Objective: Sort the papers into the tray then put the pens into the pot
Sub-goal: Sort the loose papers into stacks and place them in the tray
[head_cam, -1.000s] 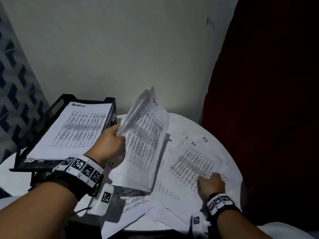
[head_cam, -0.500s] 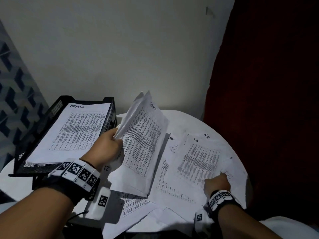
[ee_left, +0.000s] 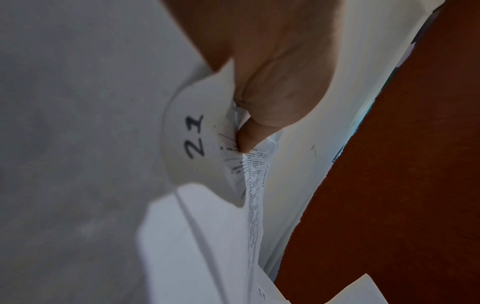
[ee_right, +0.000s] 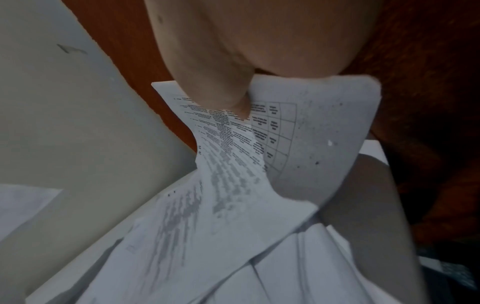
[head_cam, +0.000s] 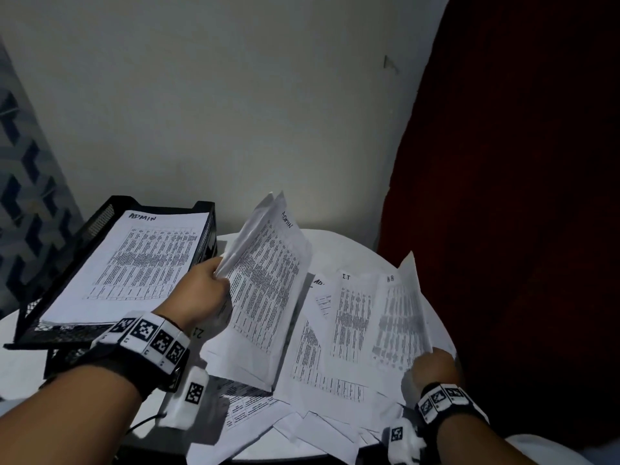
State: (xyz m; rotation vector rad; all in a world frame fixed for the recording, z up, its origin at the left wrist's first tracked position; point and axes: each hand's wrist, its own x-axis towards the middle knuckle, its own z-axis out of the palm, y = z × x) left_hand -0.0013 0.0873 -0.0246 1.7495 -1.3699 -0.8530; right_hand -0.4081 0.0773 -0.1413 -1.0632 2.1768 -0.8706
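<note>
Left hand [head_cam: 198, 293] grip clamped on ADMIN sheets [head_cam: 268, 280], frame centre; right hand [head_cam: 432, 367] grip pinching HR sheet [head_cam: 399, 317] corner, lower right; black tray [head_cam: 100, 219] left.

Black wristbands [head_cam: 141, 370] with white black-patterned marker blocks [head_cam: 152, 337], bare forearms

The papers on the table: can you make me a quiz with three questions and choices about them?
1. Where is the black tray?
A. left of the loose papers
B. right of them
C. under the table

2. What word is written on the tray's top sheet?
A. HR
B. ADMIN
C. IT

3. What is the right hand doing?
A. lying flat
B. holding a pen
C. lifting a sheet by its corner

Answers: 1 A, the tray sits at the table's left edge. 2 B, ADMIN heads that page. 3 C, the right wrist view shows the fingers pinching the paper.
</note>
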